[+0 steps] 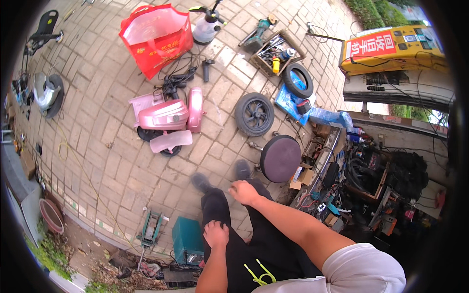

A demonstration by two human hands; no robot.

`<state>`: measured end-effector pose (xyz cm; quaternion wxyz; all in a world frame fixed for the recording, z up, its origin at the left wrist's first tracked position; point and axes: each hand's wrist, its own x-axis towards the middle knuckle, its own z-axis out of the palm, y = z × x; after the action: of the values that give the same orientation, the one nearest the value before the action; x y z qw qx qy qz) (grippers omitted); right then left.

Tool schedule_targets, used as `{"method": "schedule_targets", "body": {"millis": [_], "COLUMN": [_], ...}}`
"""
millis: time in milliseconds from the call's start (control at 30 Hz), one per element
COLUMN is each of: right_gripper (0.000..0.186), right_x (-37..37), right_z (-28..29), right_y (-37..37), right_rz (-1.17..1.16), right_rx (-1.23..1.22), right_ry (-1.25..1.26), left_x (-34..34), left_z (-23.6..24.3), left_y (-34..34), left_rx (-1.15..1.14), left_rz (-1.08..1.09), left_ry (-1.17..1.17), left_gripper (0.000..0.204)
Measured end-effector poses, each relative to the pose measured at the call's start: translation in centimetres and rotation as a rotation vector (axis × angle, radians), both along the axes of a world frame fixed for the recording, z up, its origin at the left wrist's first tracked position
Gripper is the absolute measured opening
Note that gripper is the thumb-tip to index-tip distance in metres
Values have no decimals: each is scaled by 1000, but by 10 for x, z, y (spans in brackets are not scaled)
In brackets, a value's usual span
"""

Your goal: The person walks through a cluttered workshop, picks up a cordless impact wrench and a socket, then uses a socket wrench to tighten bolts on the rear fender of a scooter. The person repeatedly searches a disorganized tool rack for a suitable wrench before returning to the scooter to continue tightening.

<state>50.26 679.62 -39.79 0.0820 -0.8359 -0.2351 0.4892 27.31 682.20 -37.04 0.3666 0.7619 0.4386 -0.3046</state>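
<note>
My left hand (pixel 216 234) rests on the black trousers at my left thigh, its fingers laid out over the cloth and holding nothing. Reaching across my right knee, my right hand (pixel 243 192) has its fingers stretched out and loosely bent, with nothing visible in them. Nearest to it is a round stool (pixel 280 158) with a dark purple seat, just ahead on the right. A small black wheel with a tyre (pixel 254 114) lies flat on the paving beyond my feet. Pink scooter body panels (pixel 163 115) are piled to its left, with dark parts underneath.
A red bag (pixel 157 39), a spray bottle (pixel 206 30), a power tool (pixel 258 34) and a tool crate (pixel 278 53) stand farther off. A loose tyre (pixel 298 80) leans by blue packaging. At lower left are a floor jack (pixel 151 228) and a green box (pixel 187 239). Cluttered shelves line the right.
</note>
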Motion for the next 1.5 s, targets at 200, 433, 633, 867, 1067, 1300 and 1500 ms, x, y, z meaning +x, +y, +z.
{"method": "schedule_targets", "body": {"millis": [200, 433, 633, 867, 1067, 1300, 1500], "right_gripper": [32, 32, 34, 24, 19, 44, 61], "right_x": [24, 79, 173, 338, 396, 422, 433], "right_z": [16, 37, 40, 41, 58, 97, 135], "right_y": [23, 62, 58, -46, -146, -71, 32], "right_rz": [-41, -54, -61, -206, -58, 75, 114], "right_rx": [108, 191, 187, 83, -374, -501, -308], "right_ry": [-1, 94, 123, -148, -154, -100, -176], "left_x": [40, 72, 65, 85, 146, 171, 169], "left_z": [-5, 14, 70, 126, 159, 173, 164], "left_y": [36, 75, 87, 70, 62, 25, 11], "left_rx": [-13, -50, -183, -189, -192, 17, 2], "left_rz": [-44, 43, 236, 410, 393, 581, 734], "left_ry": [61, 164, 395, 483, 393, 180, 97], "left_gripper": [31, 43, 49, 51, 57, 53, 48]}}
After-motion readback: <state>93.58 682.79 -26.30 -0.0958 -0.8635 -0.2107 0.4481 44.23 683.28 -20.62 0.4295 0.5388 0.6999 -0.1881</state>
